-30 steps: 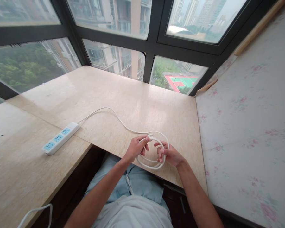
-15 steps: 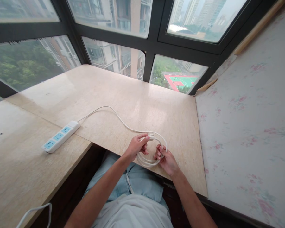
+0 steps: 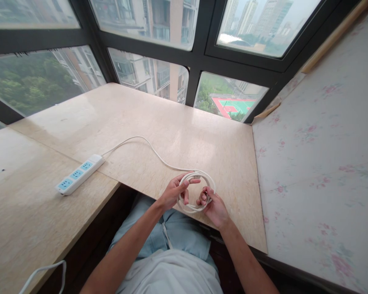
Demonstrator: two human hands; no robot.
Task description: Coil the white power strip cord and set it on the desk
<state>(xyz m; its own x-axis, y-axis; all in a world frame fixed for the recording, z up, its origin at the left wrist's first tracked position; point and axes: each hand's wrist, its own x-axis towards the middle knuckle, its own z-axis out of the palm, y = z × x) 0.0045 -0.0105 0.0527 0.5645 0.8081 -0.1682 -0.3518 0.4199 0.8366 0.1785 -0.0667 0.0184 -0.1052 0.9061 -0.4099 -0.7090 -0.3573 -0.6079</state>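
A white power cord (image 3: 192, 209) is gathered into a round coil of several loops, held just above the front edge of the counter. My left hand (image 3: 173, 191) grips the coil's left side, the thumb over the loops and the fingers partly inside the ring. On the opposite side my right hand (image 3: 214, 206) is closed around the loops, its fingertips curled inward. From the coil a single length of cord runs left across the counter to a white power strip (image 3: 79, 174) with blue socket faces. Where the plug lies, I cannot make out for sure.
The beige stone-look counter (image 3: 159, 118) runs along dark-framed windows (image 3: 199, 61) and turns toward me on the left. A flowered papered wall (image 3: 309, 163) bounds the right side. Another white cable (image 3: 46, 267) hangs at the lower left edge.
My left hand has turned and its thumb now lies over the loops. The coil looks rounder and more closely gathered. My right hand stays nearly in place; the power strip is unmoved.
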